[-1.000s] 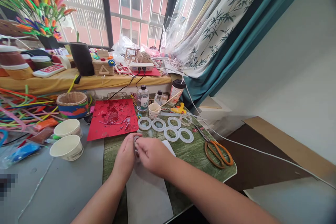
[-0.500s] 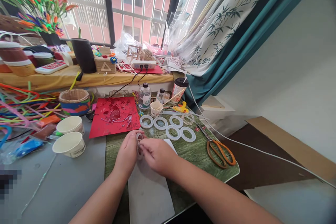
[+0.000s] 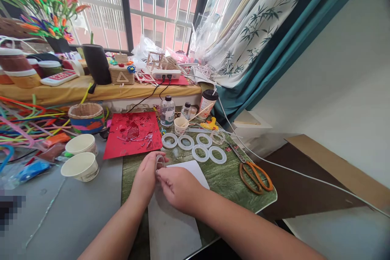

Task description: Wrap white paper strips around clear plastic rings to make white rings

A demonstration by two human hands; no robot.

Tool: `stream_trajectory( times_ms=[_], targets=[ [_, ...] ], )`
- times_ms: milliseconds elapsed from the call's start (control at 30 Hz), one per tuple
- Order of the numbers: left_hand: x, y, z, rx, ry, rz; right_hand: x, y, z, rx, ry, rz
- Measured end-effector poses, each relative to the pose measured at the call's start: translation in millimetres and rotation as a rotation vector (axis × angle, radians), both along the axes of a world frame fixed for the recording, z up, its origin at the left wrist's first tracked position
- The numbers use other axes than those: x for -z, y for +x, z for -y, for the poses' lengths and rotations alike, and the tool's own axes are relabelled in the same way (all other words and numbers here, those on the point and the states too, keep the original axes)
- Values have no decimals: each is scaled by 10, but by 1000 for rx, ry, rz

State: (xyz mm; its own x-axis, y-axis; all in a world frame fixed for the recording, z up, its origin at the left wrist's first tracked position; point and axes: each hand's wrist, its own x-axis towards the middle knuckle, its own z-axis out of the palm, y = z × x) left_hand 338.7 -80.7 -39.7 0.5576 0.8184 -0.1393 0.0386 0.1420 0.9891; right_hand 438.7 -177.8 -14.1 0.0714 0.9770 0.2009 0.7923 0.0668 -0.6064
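My left hand is wrapped round a translucent ring mold, which stands roughly on edge above a white sheet. The closed fingers of my right hand press at the ring's lower right side; whether they pinch its rim or some small thing inside it is hidden. Beyond my hands several more ring molds lie flat on the green tabletop. A thinner clear ring sits at their upper right.
Orange-handled scissors lie near the right edge. A red sheet carries shiny scraps. Behind the rings stand a small paper cup with a stick, a clear bottle and a yellow glue gun. Two paper cups stand left.
My right hand has shifted slightly left and down against the ring, and the ring has turned a little. More of the white sheet shows behind my right hand.
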Motion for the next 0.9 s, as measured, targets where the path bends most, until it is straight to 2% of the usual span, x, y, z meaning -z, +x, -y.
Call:
stream_trajectory(
  times_ms=[67, 200, 300, 400, 500, 633, 767, 900],
  targets=[
    [9, 4, 1, 4, -24, -8, 7, 17, -5, 9, 0, -40],
    [-9, -1, 20, 11, 23, -38, -13, 30, -22, 114, 29, -131],
    [-50, -17, 34, -17, 62, -5, -41, -6, -16, 54, 36, -70],
    [-72, -22, 42, -4, 41, -12, -65, -27, -10, 52, 29, -75],
    [-55, -22, 32, -1, 13, 9, -78, -29, -18, 66, 21, -57],
    [-12, -19, -1, -21, 8, 47, -82, 2, -44, -6, 18, -17],
    [0, -13, -22, -7, 29, 8, -81, 31, -84, 59, 34, -88],
    [-13, -17, -32, -30, 33, 51, -87, 0, -66, -19, -4, -18]
  ],
)
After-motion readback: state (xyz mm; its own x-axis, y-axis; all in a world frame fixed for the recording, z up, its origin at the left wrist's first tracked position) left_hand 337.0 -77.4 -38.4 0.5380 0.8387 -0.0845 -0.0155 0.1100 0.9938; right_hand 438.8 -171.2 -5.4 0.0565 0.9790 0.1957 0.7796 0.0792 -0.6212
